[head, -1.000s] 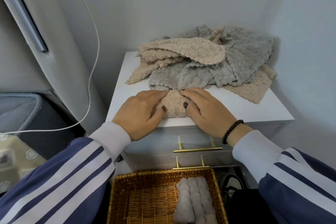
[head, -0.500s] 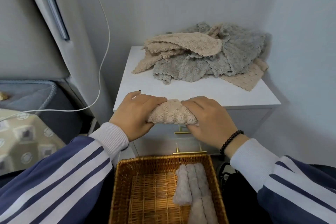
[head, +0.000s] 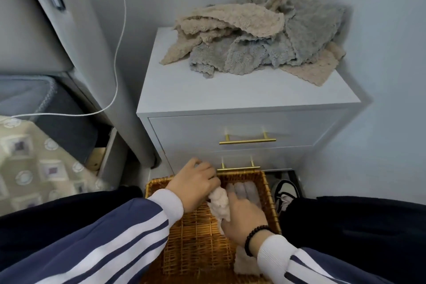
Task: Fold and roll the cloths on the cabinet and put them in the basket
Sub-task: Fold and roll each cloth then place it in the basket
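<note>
Head view: both hands grip rolled cloth inside basket.

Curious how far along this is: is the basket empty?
No. The basket holds grey rolls, and both hands are lowering a beige roll in.

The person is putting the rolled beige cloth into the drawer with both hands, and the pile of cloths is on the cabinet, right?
Not quite. The head view shows the left hand and right hand putting the rolled beige cloth into the basket, not the drawer, which is closed. The pile of cloths is on the cabinet.
</note>
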{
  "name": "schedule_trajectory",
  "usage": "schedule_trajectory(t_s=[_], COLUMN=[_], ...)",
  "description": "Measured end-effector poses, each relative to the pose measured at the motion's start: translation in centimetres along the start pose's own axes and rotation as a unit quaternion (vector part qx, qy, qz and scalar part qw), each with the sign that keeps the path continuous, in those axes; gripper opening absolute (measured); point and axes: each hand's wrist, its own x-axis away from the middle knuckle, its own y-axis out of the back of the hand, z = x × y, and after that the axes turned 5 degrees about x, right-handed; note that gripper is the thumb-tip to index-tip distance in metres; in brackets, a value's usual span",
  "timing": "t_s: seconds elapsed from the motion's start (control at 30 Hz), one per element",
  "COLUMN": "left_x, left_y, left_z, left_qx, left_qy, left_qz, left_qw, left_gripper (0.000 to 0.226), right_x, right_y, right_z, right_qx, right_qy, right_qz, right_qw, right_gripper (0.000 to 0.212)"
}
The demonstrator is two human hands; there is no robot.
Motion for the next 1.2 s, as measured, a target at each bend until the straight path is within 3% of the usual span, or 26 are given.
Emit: schedule_trajectory(t_s=[0.13, 0.3, 0.43, 0.57, 0.6, 0.67, 0.77, 0.83, 0.93, 1.0, 1.07, 1.1, 1.2], left_x=[0.3, 0.6, 0.7, 0.4, 0.4, 0.2, -0.2, -0.8, -1.7, -1.9, -1.9, -1.8, -1.9], left_y=[-4.5, -10.2, -13.8, -17.0, -17.6, -18.2, -18.9, -19.2, -19.9, -20.2, -20.3, -20.7, -21.0], left_z=[-2.3, -5.0, -6.8, -8.2, -8.5, -9.1, -10.2, -11.2, -12.1, -12.4, -12.4, -12.5, -12.3], left_qx=[0.105, 0.274, 0.467, 0.626, 0.645, 0.64, 0.641, 0.665, 0.607, 0.548, 0.553, 0.567, 0.554], left_qy=[0.107, 0.275, 0.392, 0.508, 0.51, 0.497, 0.485, 0.499, 0.634, 0.714, 0.733, 0.711, 0.625], left_qz=[0.126, 0.227, 0.243, 0.22, 0.213, 0.212, 0.178, 0.127, 0.098, 0.104, 0.103, 0.111, 0.139], left_qw=[0.981, 0.893, 0.754, 0.55, 0.528, 0.546, 0.568, 0.541, 0.47, 0.423, 0.382, 0.401, 0.532], left_gripper=[0.036, 0.053, 0.056, 0.045, 0.034, 0.014, 0.021, 0.032, 0.093, 0.097, 0.087, 0.076, 0.014], right_x=[0.2, -0.8, -1.5, -1.6, -1.4, -1.3, -1.4, -1.5, -1.5, -1.5, -1.6, -1.5, -1.3], right_y=[-4.3, -8.4, -10.4, -12.3, -12.6, -13.2, -13.5, -13.8, -14.4, -14.6, -14.9, -15.0, -15.5], right_z=[-0.6, -1.2, -2.2, -3.3, -3.4, -3.6, -4.3, -4.9, -5.0, -4.9, -5.0, -5.1, -5.4], right_qx=[-0.04, -0.125, -0.126, -0.116, -0.116, -0.12, -0.139, -0.15, -0.152, -0.144, -0.135, -0.127, -0.101], right_qy=[-0.079, -0.176, -0.203, -0.205, -0.21, -0.236, -0.264, -0.281, -0.298, -0.306, -0.303, -0.297, -0.265], right_qz=[0.082, 0.15, 0.2, 0.257, 0.261, 0.265, 0.248, 0.232, 0.213, 0.207, 0.202, 0.201, 0.196], right_qw=[0.993, 0.965, 0.95, 0.937, 0.935, 0.927, 0.922, 0.919, 0.918, 0.918, 0.921, 0.925, 0.939], right_gripper=[0.029, 0.029, 0.033, 0.041, 0.045, 0.049, 0.039, 0.04, 0.049, 0.05, 0.046, 0.043, 0.04])
